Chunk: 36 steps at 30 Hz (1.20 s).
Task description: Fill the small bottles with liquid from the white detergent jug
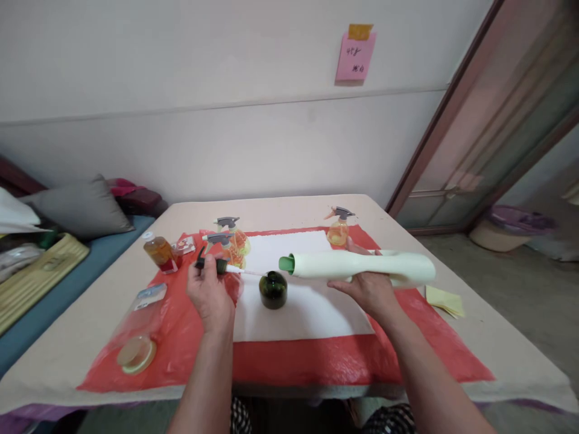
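Left hand [210, 295] pinches black pump head [221, 266], tube [239, 270] tip at mouth of dark green bottle [273, 294]. Bottle stands on white sheet [312, 319], roughly midway between table's [484, 337] left and right edges. Right hand [368, 290] grips pale-green device [330, 264], nozzle [286, 264] toward bottle.

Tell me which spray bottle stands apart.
The far-right spray bottle, beyond the right hand; the other two stand together beyond the left hand.
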Tool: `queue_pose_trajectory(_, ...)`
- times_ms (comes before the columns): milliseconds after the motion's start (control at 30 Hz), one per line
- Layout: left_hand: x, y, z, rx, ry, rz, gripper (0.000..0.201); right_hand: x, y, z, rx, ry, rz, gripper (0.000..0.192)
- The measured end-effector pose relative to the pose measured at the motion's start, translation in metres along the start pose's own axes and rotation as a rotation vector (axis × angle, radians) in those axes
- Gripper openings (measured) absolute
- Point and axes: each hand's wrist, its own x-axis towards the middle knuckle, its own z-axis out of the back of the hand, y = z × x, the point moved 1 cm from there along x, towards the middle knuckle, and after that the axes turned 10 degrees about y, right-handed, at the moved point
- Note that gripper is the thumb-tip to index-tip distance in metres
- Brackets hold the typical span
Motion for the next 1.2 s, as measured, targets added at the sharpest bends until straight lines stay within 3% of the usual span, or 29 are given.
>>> queue_pose_trajectory(500,0.003,-0.005,0.005,0.003,-0.022,0.016,0.025,0.003,0.018,0.005,-0.065,0.026,0.099,0.097)
queue_pose_trajectory(1200,0.004,-0.006,0.002,-0.053,-0.017,0.045,0.021,0.003,0.023,0.008,-0.183,-0.022,0.186,0.092)
